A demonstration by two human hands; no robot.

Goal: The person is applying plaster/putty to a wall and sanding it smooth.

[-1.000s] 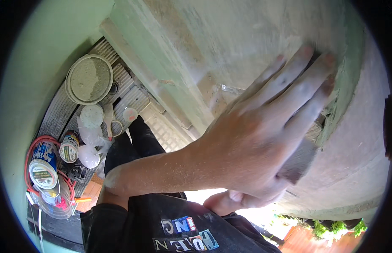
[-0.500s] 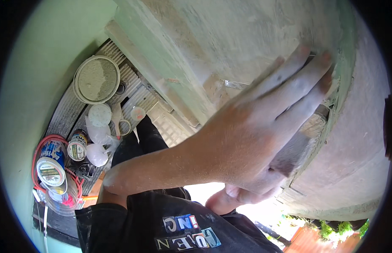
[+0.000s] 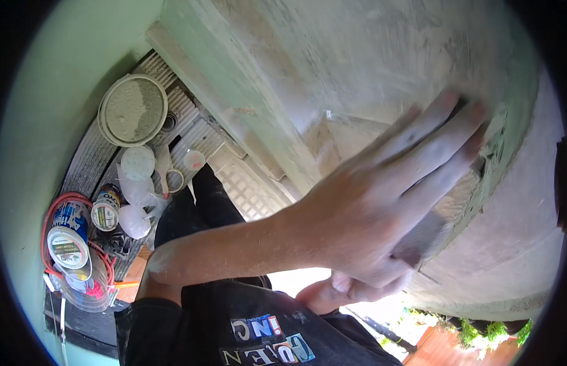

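My left hand (image 3: pixel 381 201) reaches across to a putty-smeared grey-green surface (image 3: pixel 381 55), its long fingers pressed along it and blurred at the tips. Under the palm shows a flat greyish piece (image 3: pixel 424 238), also blurred; its kind is unclear, and my left thumb is hidden. Just below the heel of that hand, my right hand (image 3: pixel 363 290) is closed, fingers curled toward the same piece. What it grips is hidden behind the left hand. Both hands are dusty.
On ridged dark boards at left stand a bucket of grey paste (image 3: pixel 134 110), scissors (image 3: pixel 174 180), knotted plastic bags (image 3: pixel 135 221), a small can (image 3: pixel 105 210) and a blue-and-white pail (image 3: pixel 68 244). A red hose (image 3: pixel 47 229) loops around the pail. Green plants (image 3: pixel 494 332) show at lower right.
Both hands stay close together at the surface. My left fingertips sit slightly lower in the picture, and the view has shifted a little. The containers at left remain in place.
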